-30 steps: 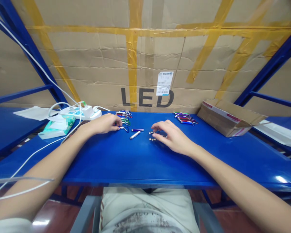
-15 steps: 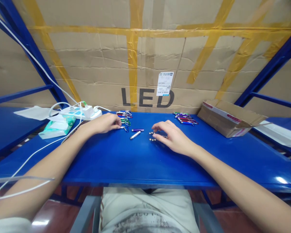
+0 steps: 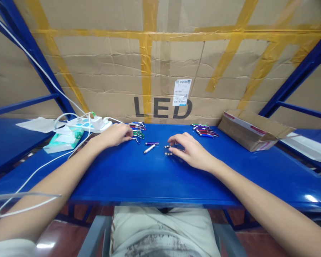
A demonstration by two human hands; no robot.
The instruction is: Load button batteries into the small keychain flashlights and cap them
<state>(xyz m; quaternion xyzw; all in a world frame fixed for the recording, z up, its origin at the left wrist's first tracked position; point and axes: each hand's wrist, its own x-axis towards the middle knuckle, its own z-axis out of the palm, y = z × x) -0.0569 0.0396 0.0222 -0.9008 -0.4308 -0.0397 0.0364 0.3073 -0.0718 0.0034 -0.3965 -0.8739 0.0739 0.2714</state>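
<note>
The left hand [image 3: 117,135] has its fingertips in the pile of keychain flashlights [image 3: 137,132] at the back of the blue table [image 3: 139,178], can't tell if it's actually pinching one. The right hand [image 3: 189,150] is loose, fingers spread over some small silver bits [image 3: 167,150]. A silver flashlight [image 3: 149,149] and a purple flashlight [image 3: 151,143] lie between the hands.

The person is wearing a pale, off-white garment [image 3: 160,232] with a faded dark print across it, possibly a T-shirt hanging over the lap. A light short sleeve [image 3: 10,248] is showing at the left arm. Both arms are running bare down to the left hand [image 3: 117,135] and right hand [image 3: 188,151].
</note>
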